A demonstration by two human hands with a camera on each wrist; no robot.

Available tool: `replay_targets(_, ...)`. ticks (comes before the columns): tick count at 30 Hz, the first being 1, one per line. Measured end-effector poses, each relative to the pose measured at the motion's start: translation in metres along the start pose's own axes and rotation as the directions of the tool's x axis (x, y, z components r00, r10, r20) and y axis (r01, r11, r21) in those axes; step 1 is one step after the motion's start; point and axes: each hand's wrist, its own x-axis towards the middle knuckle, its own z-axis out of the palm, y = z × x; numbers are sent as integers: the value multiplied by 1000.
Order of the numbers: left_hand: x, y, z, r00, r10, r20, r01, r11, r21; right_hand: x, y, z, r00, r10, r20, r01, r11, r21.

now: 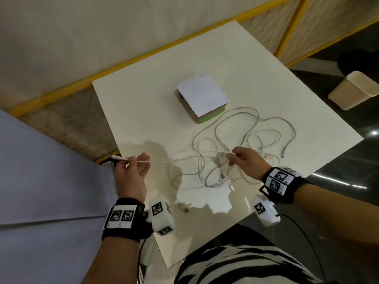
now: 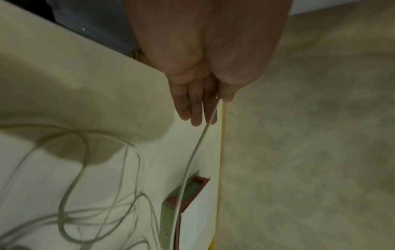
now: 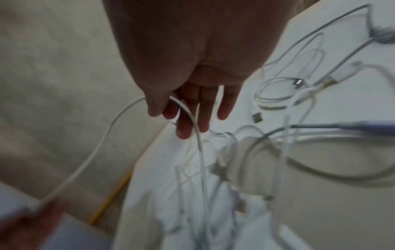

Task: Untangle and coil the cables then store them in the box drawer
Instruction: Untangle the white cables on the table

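A tangle of white cables [image 1: 235, 144] lies on the white table [image 1: 143, 111], in front of the small box [image 1: 202, 97], which has white paper on top and a green drawer front. My left hand [image 1: 133, 160] pinches one white cable [image 1: 160, 161] just behind its connector, over the table's left edge. In the left wrist view that cable [image 2: 192, 157] runs from my left hand [image 2: 215, 104] down past the box [image 2: 192, 203]. My right hand [image 1: 233, 155] pinches a strand above the tangle. In the right wrist view this strand [image 3: 102, 140] leads from my right hand [image 3: 169, 110] toward the other hand.
A loose USB plug [image 1: 185, 210] lies near the table's front edge. A beige bin [image 1: 352, 91] stands on the dark floor to the right. Yellow-framed partitions [image 1: 143, 54] close off the back. A grey surface [image 1: 41, 181] adjoins the table on the left.
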Motion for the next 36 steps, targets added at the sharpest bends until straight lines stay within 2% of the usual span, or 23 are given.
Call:
replay_targets(3, -7, 9, 12, 988, -89, 124, 111, 976, -185, 3, -34, 2, 996, 14, -88, 16, 944, 330)
replay_targets(5, -15, 17, 21, 968, -103, 228, 136, 981, -137, 5, -56, 6, 995, 36, -90, 4, 914, 405)
replay_targets(6, -21, 20, 26, 956, -77, 281, 96, 994, -55, 7, -67, 9, 997, 31, -70, -2, 924, 383)
replay_targets(7, -27, 21, 32, 940, -39, 338, 23, 998, 51, 7, -78, 11, 999, 8, -48, 7, 950, 313)
replay_targets(9, -40, 22, 43, 905, 10, 425, -136, 954, 268, 7, -98, 17, 995, -97, -17, 98, 990, 96)
replay_targets(11, -49, 21, 52, 896, -11, 444, -194, 890, 413, 7, -114, 28, 983, -176, 41, 180, 975, -127)
replay_targets(12, -51, 19, 56, 893, -52, 447, -166, 885, 435, 7, -119, 35, 976, -203, 74, 215, 946, -242)
replay_targets(13, -54, 19, 60, 890, -127, 437, -89, 893, 441, 8, -123, 42, 972, -206, 108, 232, 901, -367)
replay_targets(15, -53, 19, 63, 874, -306, 376, 117, 886, 449, 8, -129, 52, 979, -169, 111, 202, 796, -571)
replay_targets(17, -48, 22, 60, 849, -404, 341, 236, 867, 438, 8, -132, 57, 983, -160, 92, 181, 731, -658)
replay_targets(19, -42, 23, 52, 846, -330, 419, 152, 902, 405, 6, -135, 59, 982, -145, 121, 189, 735, -651)
replay_targets(21, -41, 25, 47, 859, -193, 474, -38, 899, 436, 3, -136, 60, 973, -132, 188, 220, 778, -589)
replay_targets(24, -39, 29, 45, 893, -54, 447, -193, 852, 488, -4, -131, 68, 955, -192, 225, 276, 854, -440)
replay_targets(27, -23, 48, 38, 931, 85, 355, -260, 838, 480, -11, -119, 60, 974, -162, 158, 201, 939, -279)
replay_targets(29, -4, 63, 28, 935, 145, 324, -274, 875, 399, -13, -108, 45, 994, -94, 48, 101, 978, -183)
replay_targets(31, 16, 80, 17, 951, 200, 237, -265, 920, 288, -13, -92, 28, 1000, 11, -4, -11, 986, -167)
replay_targets(33, 33, 98, 7, 970, 209, 124, -233, 947, 223, -13, -72, 14, 994, 105, 13, -101, 980, -170)
replay_targets(36, 44, 116, -3, 964, 267, 11, -266, 952, 153, -14, -47, 2, 984, 169, 51, -159, 973, -166)
